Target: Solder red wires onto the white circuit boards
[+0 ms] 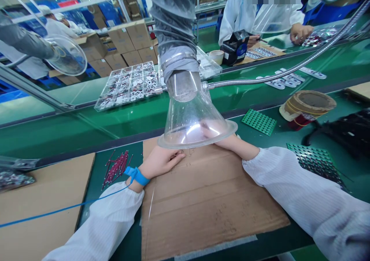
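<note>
My left hand [162, 161], with a blue wrist strap [137, 175] on it, rests at the far part of a cardboard sheet [202, 199]. Its fingers are closed in a pinch; what is in them is too small to make out. Behind a clear plastic fume hood [193, 116], my right hand [221, 134] shows blurred through the glare. The fingers there look curled, and whatever they hold is hidden. A loose bunch of short dark red wires [117, 168] lies left of my left hand.
The hood hangs from a grey duct [176, 26] above my hands. Right are green circuit board panels [259, 121], a cardboard ring [309, 103] and a black bundle [347, 132]. Across the green conveyor, a divided parts tray [130, 84] stands left; a co-worker's hand [300, 33] is right.
</note>
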